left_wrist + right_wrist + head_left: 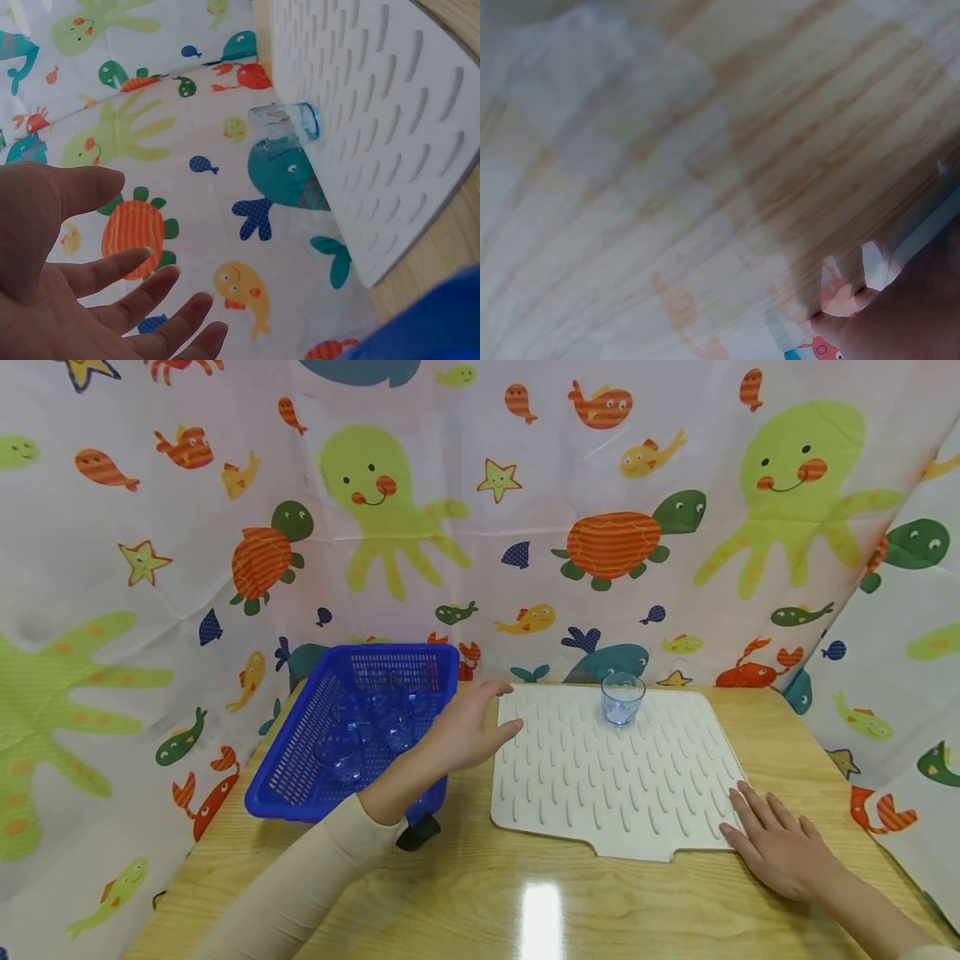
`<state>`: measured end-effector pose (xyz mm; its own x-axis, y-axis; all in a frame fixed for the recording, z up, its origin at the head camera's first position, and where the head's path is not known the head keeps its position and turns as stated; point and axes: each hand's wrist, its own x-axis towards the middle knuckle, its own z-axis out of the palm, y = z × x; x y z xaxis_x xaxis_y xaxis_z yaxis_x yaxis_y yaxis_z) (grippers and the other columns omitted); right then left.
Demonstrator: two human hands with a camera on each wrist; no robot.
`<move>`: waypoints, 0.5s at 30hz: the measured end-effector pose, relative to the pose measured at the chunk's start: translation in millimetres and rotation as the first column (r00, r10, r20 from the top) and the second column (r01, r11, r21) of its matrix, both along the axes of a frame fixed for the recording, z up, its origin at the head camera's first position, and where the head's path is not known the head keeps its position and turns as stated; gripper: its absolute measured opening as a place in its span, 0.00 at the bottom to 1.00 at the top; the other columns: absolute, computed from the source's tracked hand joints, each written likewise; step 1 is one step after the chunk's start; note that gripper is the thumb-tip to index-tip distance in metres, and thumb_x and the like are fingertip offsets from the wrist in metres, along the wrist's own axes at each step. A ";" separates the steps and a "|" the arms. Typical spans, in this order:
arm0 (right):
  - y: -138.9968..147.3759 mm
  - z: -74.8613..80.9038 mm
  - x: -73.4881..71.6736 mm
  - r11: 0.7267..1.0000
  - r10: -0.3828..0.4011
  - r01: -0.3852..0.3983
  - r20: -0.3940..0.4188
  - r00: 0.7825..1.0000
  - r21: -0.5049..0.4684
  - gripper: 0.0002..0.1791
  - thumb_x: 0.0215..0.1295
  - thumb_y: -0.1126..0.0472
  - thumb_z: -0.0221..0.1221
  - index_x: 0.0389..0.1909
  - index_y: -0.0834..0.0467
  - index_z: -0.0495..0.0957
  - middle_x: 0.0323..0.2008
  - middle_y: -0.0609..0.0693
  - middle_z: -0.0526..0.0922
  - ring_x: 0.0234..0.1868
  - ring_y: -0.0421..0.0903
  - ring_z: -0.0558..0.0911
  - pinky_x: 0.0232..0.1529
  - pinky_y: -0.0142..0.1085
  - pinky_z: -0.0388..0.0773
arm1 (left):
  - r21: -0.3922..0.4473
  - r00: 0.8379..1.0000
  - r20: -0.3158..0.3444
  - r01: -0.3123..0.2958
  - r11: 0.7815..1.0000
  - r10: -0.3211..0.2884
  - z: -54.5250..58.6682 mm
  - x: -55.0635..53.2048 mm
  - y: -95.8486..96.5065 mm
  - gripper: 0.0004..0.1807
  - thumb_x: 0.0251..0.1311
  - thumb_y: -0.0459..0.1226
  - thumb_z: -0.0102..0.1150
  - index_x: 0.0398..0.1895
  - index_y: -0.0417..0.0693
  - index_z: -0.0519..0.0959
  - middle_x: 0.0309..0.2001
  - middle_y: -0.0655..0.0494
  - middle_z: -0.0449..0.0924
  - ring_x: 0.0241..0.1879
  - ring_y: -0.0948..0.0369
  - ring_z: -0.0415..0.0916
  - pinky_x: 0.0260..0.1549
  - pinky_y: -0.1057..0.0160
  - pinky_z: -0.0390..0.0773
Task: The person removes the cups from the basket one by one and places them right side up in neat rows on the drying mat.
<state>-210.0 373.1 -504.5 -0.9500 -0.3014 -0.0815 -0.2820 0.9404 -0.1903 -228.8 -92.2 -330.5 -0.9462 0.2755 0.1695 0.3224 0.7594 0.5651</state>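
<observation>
A clear glass (622,702) stands on the far part of a white ridged drying mat (600,777). My left hand (467,724) hovers between the blue basket and the mat's left edge, its fingers spread and nothing in them. In the left wrist view the same hand (112,285) shows its thumb and fingers well apart, with the glass (285,126) beyond them. Flat beside the mat's near right corner lies my right hand (787,847), fingertips at the mat's edge. Several more clear glasses (348,752) sit inside the blue plastic basket (288,777).
The wooden table (480,893) carries the basket at left and the mat at right. A curtain (495,552) printed with sea animals hangs behind and along both sides. A dark strap or clip (418,833) shows below my left wrist, near the basket's front corner.
</observation>
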 end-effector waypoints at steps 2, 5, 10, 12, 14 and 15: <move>-1.7 2.8 -0.5 1.000 0.001 -0.001 -0.003 1.000 0.005 0.42 0.82 0.38 0.39 0.78 0.69 0.52 0.78 0.69 0.49 0.71 0.80 0.52 0.58 0.81 0.48 | 0.014 1.000 -0.011 -0.009 1.000 0.009 0.2 4.5 -6.5 0.29 0.69 0.46 0.63 0.70 0.44 0.73 0.71 0.48 0.70 0.71 0.48 0.66 0.68 0.44 0.67; -2.9 5.1 -1.2 1.000 0.000 0.000 -0.004 1.000 0.012 0.42 0.82 0.38 0.39 0.78 0.70 0.52 0.78 0.69 0.50 0.71 0.80 0.53 0.58 0.81 0.49 | 0.041 1.000 -0.027 -0.012 0.999 0.013 -0.9 10.1 -17.5 0.30 0.69 0.45 0.63 0.70 0.44 0.72 0.70 0.48 0.70 0.70 0.48 0.67 0.67 0.44 0.69; -0.6 0.7 -2.0 1.000 0.002 -0.002 0.002 1.000 0.003 0.43 0.81 0.38 0.38 0.78 0.69 0.52 0.79 0.69 0.49 0.72 0.80 0.52 0.58 0.81 0.48 | 0.033 0.998 -0.034 -0.042 0.999 0.044 -4.7 17.7 -39.5 0.30 0.70 0.45 0.63 0.72 0.46 0.71 0.68 0.48 0.71 0.69 0.47 0.68 0.65 0.42 0.71; 0.3 -1.0 -2.1 1.000 0.002 -0.002 0.000 1.000 0.001 0.43 0.81 0.38 0.38 0.78 0.69 0.51 0.79 0.69 0.48 0.72 0.80 0.52 0.57 0.81 0.48 | 0.024 0.998 -0.031 -0.058 0.998 0.059 -6.8 21.0 -49.5 0.31 0.69 0.45 0.63 0.72 0.45 0.71 0.68 0.46 0.71 0.69 0.45 0.68 0.64 0.40 0.71; 1.2 -2.1 -2.2 1.000 0.003 -0.003 -0.002 1.000 0.003 0.43 0.81 0.37 0.38 0.79 0.69 0.51 0.79 0.69 0.48 0.71 0.80 0.52 0.57 0.81 0.48 | 0.025 0.997 -0.029 -0.071 0.997 0.071 -9.2 24.1 -59.8 0.31 0.69 0.44 0.64 0.71 0.44 0.71 0.68 0.45 0.71 0.69 0.44 0.67 0.63 0.39 0.72; 1.6 -2.4 -2.3 1.000 0.002 -0.002 -0.002 1.000 0.003 0.43 0.81 0.37 0.38 0.79 0.69 0.51 0.79 0.69 0.48 0.71 0.80 0.52 0.57 0.81 0.48 | 0.024 0.996 -0.036 -0.077 0.997 0.078 -10.1 25.3 -64.7 0.31 0.68 0.44 0.65 0.71 0.43 0.71 0.68 0.45 0.71 0.69 0.43 0.67 0.63 0.39 0.72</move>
<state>-212.3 374.7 -506.9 -0.9495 -0.3033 -0.0806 -0.2845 0.9402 -0.1874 -203.5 -156.9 -340.6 -0.9576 0.1972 0.2099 0.2838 0.7701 0.5713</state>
